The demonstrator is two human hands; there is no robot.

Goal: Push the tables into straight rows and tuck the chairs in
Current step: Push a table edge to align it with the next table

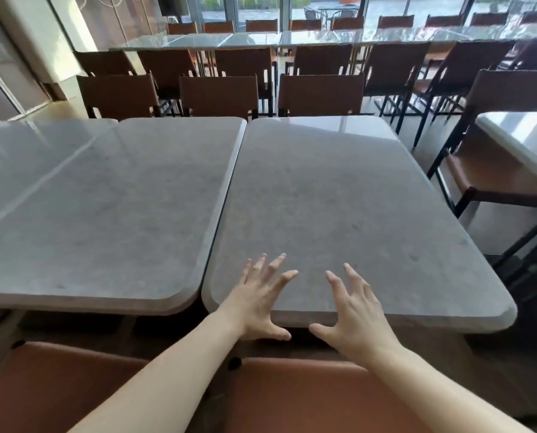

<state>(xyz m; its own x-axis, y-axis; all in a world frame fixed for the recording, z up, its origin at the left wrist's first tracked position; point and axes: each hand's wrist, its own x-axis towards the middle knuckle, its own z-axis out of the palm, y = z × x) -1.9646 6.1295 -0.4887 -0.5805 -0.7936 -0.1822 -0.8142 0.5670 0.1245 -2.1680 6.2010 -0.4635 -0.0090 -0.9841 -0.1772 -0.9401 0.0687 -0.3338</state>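
Both hands are spread wide, holding nothing: left hand (259, 303) and right hand (353, 310) side by side over the near edge of the right bench (339, 195), long axis running away from the person. Left bench (120, 198) sits just beside it, with a narrow seam and the near edges slightly offset. A brown chair (292, 395) stands between person and bench, not yet tucked under.

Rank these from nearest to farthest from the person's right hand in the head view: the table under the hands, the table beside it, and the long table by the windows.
From the right hand:
1. Table under the hands, directly beneath.
2. Table beside it, to the left.
3. Long table by the windows, far ahead.
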